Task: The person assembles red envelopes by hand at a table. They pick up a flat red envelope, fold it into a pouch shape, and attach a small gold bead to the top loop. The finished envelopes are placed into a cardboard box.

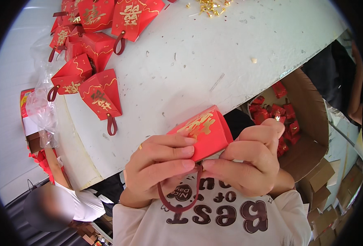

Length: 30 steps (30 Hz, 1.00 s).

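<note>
Close in front of me, my left hand (161,162) grips a red paper gift box (212,141) with gold lettering, its fingers laid over the near side. A dark red ribbon loop (160,192) hangs from the box's lower edge, below the left fingers. My right hand (253,160) is closed in a pinch at the box's lower right corner, beside the ribbon's end. Whatever lies between its thumb and forefinger is hidden. The box's right end shows an opening between its red panels.
Several finished red boxes with ribbon loops (101,96) lie at the table's left. Small gold fasteners (212,6) are scattered at the far edge of view. A cardboard carton (312,119) holding red boxes stands right. Another person (87,205) reaches in at lower left, near a clear plastic bag (42,102).
</note>
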Each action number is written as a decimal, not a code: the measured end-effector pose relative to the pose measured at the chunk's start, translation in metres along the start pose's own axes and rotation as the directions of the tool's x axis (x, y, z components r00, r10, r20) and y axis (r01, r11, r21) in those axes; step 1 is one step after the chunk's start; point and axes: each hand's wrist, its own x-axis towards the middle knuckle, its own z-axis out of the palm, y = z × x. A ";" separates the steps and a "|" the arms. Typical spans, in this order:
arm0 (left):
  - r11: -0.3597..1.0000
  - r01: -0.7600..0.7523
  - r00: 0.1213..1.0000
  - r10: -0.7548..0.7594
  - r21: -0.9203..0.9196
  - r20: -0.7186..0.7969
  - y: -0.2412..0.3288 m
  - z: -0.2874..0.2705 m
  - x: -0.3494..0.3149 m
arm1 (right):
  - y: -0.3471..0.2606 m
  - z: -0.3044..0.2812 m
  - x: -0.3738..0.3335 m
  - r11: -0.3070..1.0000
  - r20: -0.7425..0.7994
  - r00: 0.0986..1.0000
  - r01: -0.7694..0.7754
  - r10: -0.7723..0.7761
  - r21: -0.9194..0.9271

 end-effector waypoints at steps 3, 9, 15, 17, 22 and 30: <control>1.000 0.011 1.000 -0.010 0.012 -0.011 0.002 0.001 0.003 | 0.000 -0.005 0.005 0.997 0.059 0.997 0.053 -0.050 -0.054; 0.995 -0.012 0.999 0.009 0.100 0.031 0.005 -0.004 0.008 | 0.000 -0.009 0.009 0.991 0.125 0.987 0.113 -0.104 -0.072; 0.987 -0.021 1.000 0.022 0.157 -0.003 0.005 -0.002 0.005 | 0.003 0.001 0.002 0.968 0.023 0.987 0.160 -0.158 -0.192; 0.986 -0.028 1.000 0.029 0.161 -0.004 0.005 -0.001 0.006 | 0.003 0.009 -0.003 0.960 -0.059 0.982 0.159 -0.177 -0.230; 0.984 -0.047 0.999 0.048 0.171 -0.002 0.005 -0.001 0.009 | 0.000 0.017 -0.010 0.967 -0.166 0.973 0.123 -0.162 -0.225; 0.978 -0.126 0.992 0.120 0.167 0.044 -0.002 -0.008 0.010 | 0.001 0.006 0.009 0.979 -0.017 0.987 0.157 -0.161 -0.133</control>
